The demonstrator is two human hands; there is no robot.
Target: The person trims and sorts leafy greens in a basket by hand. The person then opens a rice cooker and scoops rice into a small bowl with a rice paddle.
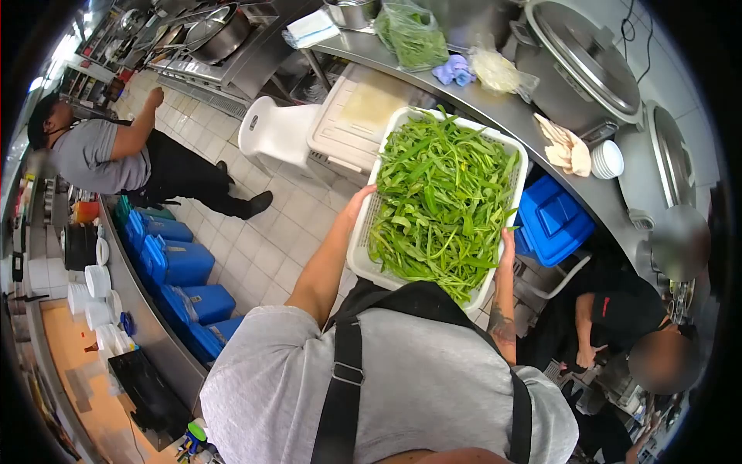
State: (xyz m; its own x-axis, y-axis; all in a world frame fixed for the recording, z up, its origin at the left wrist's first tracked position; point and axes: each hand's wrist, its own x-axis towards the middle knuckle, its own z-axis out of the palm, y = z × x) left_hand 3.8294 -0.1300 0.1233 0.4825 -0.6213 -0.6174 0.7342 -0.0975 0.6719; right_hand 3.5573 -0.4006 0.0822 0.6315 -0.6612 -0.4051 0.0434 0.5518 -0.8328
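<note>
A white plastic basket (pixel 360 246) full of leafy green vegetables (pixel 444 197) is held in front of my body. My left hand (pixel 362 203) grips its left side, with the fingers partly hidden by the rim. On the right side, my right hand (pixel 506 249) is wrapped round the basket's edge, its fingers mostly out of sight. The basket's far end is close to the steel counter (pixel 479 108). Just beyond its left side is a white lidded bin (pixel 348 116).
A white stool (pixel 274 131) stands left of the bin. Blue containers (pixel 553 220) are under the counter and along the left bench (pixel 147 325). One person (pixel 100 151) stands at left; another person (pixel 618 317) is at lower right. Large steel pots (pixel 576 62) line the counter.
</note>
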